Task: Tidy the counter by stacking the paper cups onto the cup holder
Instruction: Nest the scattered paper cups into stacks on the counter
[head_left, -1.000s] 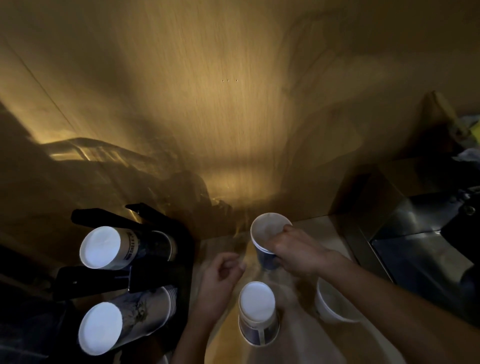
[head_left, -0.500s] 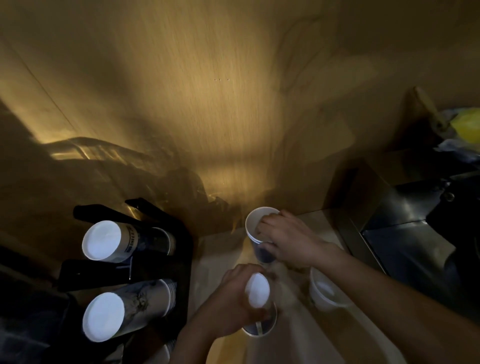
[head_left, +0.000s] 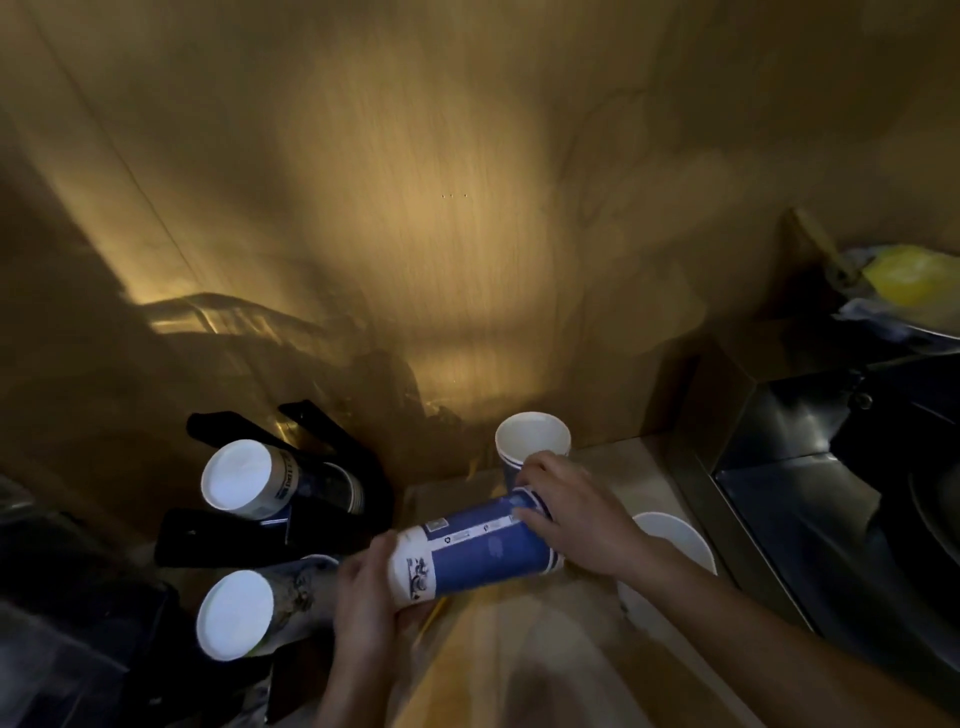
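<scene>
We held a blue cup (head_left: 483, 551) sideways, left fingers (head_left: 363, 582) round its base, right fingers (head_left: 535, 519) at its rim.

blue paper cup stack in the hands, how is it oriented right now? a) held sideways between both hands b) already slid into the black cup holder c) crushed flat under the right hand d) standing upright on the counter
a: the blue paper cup stack lies roughly horizontal above the counter, the left hand gripping its white base end and the right hand at its rim end, beside the black cup holder.
</scene>
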